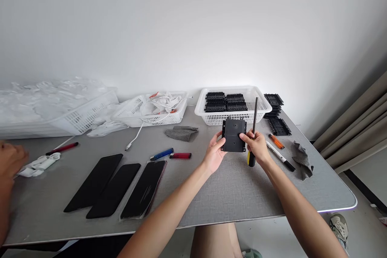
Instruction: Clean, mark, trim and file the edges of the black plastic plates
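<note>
Three phones (143, 189) lie flat near the left, side by side, which seems to leave the space before the person free for handwork. Farther in, the left hand (213, 154) pinches the left edge of a black plate (234, 135) raised above the table (229, 193), probably for a steady, close look. The right hand (257, 147) is wrapped around a screwdriver (255, 117), tip up, its thumb on the plate's right edge, perhaps to serve both without putting the tool down. To the right, a marker (279, 156) and an orange lighter (276, 141) lie within easy reach. At the far side, a white basket (219, 119) holds similar plates (226, 102), apparently to keep them together
</note>
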`<state>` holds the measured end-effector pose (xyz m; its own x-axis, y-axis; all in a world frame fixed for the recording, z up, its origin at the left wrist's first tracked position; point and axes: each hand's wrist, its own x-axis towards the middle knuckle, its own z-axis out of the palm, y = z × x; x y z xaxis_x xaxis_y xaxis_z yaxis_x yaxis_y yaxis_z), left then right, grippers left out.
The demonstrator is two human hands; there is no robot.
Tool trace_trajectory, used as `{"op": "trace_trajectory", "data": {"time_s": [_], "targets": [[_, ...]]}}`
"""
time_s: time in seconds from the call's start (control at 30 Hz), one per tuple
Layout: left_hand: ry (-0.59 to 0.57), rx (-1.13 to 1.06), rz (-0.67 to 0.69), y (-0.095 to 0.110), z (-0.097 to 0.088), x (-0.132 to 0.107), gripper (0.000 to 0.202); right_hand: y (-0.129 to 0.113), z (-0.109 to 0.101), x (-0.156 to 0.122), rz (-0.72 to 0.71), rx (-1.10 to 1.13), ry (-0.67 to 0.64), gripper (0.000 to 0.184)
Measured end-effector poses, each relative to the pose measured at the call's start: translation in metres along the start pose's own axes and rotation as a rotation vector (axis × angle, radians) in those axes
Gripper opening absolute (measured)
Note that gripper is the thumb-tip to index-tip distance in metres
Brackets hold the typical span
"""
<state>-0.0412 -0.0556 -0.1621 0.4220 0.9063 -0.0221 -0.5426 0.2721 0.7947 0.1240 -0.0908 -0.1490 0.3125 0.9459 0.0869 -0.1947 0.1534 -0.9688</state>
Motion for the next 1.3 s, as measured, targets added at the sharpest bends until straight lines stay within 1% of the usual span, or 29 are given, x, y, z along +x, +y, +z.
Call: {"op": "trace_trajectory", "data": {"time_s": [0.07, 0.13, 0.17, 0.23, 0.3, 0.37, 0.43, 0.57, 0.67, 0.73, 0.8, 0.87, 0.9, 0.97, 1.03, 1.13, 1.2, 1.3], "targets": [[0.000, 0.148, 0.011, -0.002, -0.004, 0.001, 0.048, -0.005, -0.003, 0.001, -0.037, 0.007, 0.003, 0.065], [0.009, 0.242, 0.042, -0.005, -0.007, 0.004, 0.044, -0.009, -0.005, 0.001, -0.060, 0.003, -0.046, 0.067], [0.014, 0.250, 0.066, -0.006, -0.008, 0.005, 0.043, -0.010, -0.006, 0.001, -0.060, 0.002, -0.085, 0.067], [0.015, 0.202, 0.114, -0.009, -0.009, 0.007, 0.044, -0.013, -0.007, 0.001, -0.041, -0.004, -0.149, 0.067], [0.008, 0.108, 0.136, -0.010, -0.009, 0.008, 0.046, -0.015, -0.007, 0.001, -0.026, -0.024, -0.162, 0.066], [0.007, 0.026, 0.127, -0.010, -0.008, 0.009, 0.043, -0.015, -0.008, 0.001, -0.022, -0.050, -0.169, 0.065], [-0.001, -0.011, 0.105, -0.010, -0.008, 0.009, 0.036, -0.013, -0.007, 0.000, -0.009, -0.055, -0.201, 0.065], [-0.071, 0.043, 0.074, -0.011, -0.004, 0.005, 0.036, -0.005, -0.002, -0.002, 0.040, 0.017, -0.238, 0.059], [-0.080, 0.120, 0.107, -0.013, -0.002, 0.004, 0.041, -0.002, 0.000, -0.002, 0.029, 0.056, -0.188, 0.060], [-0.029, 0.155, 0.171, -0.012, -0.004, 0.005, 0.046, -0.002, -0.001, 0.000, -0.014, 0.066, -0.125, 0.062], [0.069, 0.196, 0.261, -0.011, -0.009, 0.008, 0.050, -0.003, -0.004, 0.002, -0.056, 0.070, -0.074, 0.063], [0.169, 0.296, 0.361, -0.009, -0.015, 0.012, 0.051, -0.004, -0.006, 0.003, -0.088, 0.053, -0.034, 0.063], [0.201, 0.365, 0.407, -0.008, -0.017, 0.013, 0.051, -0.004, -0.007, 0.004, -0.100, 0.037, -0.021, 0.063], [0.216, 0.476, 0.463, -0.008, -0.020, 0.014, 0.052, -0.004, -0.008, 0.004, -0.121, -0.003, -0.018, 0.062], [0.200, 0.504, 0.465, -0.009, -0.020, 0.012, 0.053, -0.004, -0.008, 0.004, -0.141, -0.048, -0.039, 0.062], [0.188, 0.445, 0.420, -0.011, -0.017, 0.008, 0.048, -0.003, -0.007, 0.003, -0.178, -0.127, -0.063, 0.060], [0.204, 0.400, 0.408, -0.011, -0.016, 0.006, 0.043, -0.003, -0.006, 0.002, -0.199, -0.167, -0.072, 0.060], [0.262, 0.374, 0.421, -0.008, -0.015, 0.006, 0.038, -0.002, -0.005, 0.002, -0.215, -0.197, -0.108, 0.061]]}}
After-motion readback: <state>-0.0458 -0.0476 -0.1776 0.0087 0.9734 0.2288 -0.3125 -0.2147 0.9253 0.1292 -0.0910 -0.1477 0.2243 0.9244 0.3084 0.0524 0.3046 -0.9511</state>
